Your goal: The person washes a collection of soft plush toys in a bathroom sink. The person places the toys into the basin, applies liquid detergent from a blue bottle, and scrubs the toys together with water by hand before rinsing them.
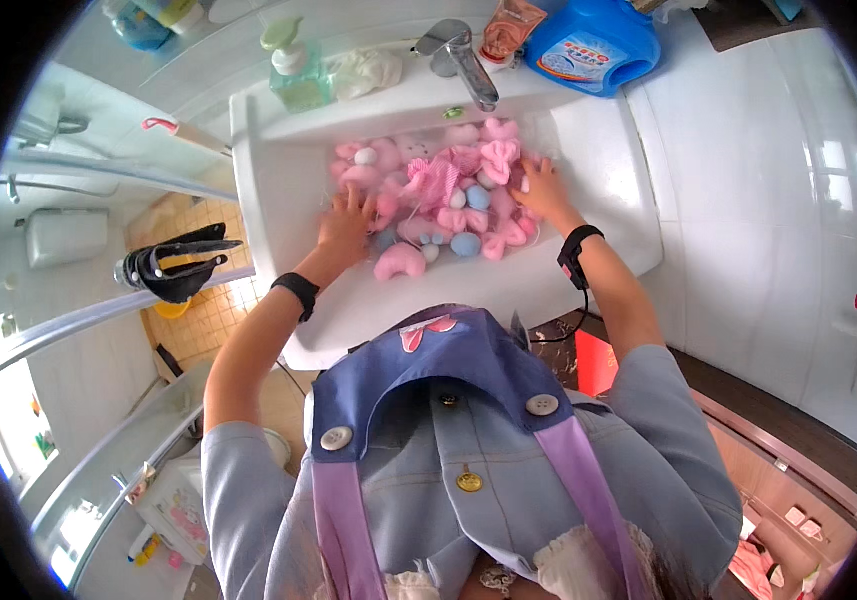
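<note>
Both hands are spread flat, the left hand [346, 228] and right hand [540, 190], on pink and blue soft toys [448, 205] heaped in the white washbasin [278, 190]. Small pieces near the front rim could be pushed over it, or water splashed.

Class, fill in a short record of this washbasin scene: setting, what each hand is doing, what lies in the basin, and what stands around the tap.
Setting: white washbasin in a tiled bathroom
Left hand: spread flat on the pile of soft toys
Right hand: pressing on the pile's right side
In basin: pink and pale blue plush pieces
Around tap: green pump bottle, blue detergent jug
Wrists: black bands
</note>
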A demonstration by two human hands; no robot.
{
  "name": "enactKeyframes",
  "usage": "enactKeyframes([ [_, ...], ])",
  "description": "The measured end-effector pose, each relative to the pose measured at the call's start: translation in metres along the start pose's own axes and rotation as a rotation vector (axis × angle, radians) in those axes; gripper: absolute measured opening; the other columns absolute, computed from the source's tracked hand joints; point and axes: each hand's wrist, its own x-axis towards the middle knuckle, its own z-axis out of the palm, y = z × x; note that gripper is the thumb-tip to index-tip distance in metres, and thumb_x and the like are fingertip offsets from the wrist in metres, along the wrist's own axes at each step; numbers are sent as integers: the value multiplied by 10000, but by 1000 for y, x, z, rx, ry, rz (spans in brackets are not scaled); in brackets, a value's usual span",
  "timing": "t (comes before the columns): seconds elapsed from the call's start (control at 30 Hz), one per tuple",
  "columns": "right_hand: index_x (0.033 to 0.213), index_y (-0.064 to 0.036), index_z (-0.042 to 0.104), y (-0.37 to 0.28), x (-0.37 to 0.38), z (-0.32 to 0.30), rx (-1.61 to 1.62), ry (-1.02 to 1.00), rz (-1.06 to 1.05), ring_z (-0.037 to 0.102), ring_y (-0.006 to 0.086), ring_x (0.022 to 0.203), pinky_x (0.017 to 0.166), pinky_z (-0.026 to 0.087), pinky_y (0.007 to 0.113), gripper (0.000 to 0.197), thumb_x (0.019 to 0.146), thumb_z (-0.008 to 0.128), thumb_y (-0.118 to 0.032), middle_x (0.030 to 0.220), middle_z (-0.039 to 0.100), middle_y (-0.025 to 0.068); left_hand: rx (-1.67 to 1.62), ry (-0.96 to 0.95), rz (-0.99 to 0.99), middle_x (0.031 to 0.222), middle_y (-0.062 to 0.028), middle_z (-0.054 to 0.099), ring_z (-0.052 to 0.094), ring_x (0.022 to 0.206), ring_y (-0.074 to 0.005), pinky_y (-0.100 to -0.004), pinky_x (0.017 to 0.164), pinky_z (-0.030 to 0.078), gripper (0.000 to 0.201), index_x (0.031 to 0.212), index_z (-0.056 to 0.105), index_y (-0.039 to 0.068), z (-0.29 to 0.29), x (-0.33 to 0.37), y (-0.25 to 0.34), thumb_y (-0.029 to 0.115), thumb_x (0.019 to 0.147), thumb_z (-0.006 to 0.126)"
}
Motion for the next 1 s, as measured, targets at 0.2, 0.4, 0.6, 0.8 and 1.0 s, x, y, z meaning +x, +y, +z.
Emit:
enactKeyframes([
  [0.2, 1148, -36, 459, -7, -4, 11, 126, -91, -47, 518, 410, 990, 802, 447, 465, 552, 722, 627, -343, 1118, 494, 269, -91, 124, 26, 1163, -175, 472, 589, 923, -281, -332, 642, 531, 590, 1188, 398, 87, 23, 60, -1, 220, 679, 665],
  [0.4, 826, -43, 621, -10, -5, 24, 43, -152, 4, 607, 372, 757, 676, 481, 459, 233, 740, 555, -250, 743, 624, 172, -237, 235, 45, 754, -68, 621, 630, 744, -194, -300, 572, 512, 74, 787, 613, 100, 16, 86, 10, 133, 727, 585],
  [0.6, 759, -53, 629, -17, -11, 15, 94, -28, -96, 602, 357, 699, 646, 482, 447, 247, 734, 559, -288, 715, 618, 164, -229, 148, -26, 896, -90, 604, 605, 873, -244, -357, 643, 510, 305, 956, 540, 72, 28, 88, 16, 141, 671, 620],
  [0.8, 1050, -114, 560, 21, -18, -6, -35, 229, -109, 500, 337, 1018, 812, 414, 455, 394, 723, 587, -333, 1172, 498, 151, -182, 282, 165, 1237, -162, 402, 367, 1195, -316, -556, 955, 288, 710, 1230, 372, 47, 17, 25, -22, 268, 630, 681],
  [1.0, 1244, -91, 410, -11, -13, -16, -196, 182, 64, 418, 370, 1089, 882, 371, 509, 624, 731, 609, -386, 1330, 308, 178, -76, -78, -185, 1354, -150, 301, 297, 1247, -354, -603, 958, 250, 898, 1337, 226, -3, -4, 9, 7, 311, 643, 700],
])
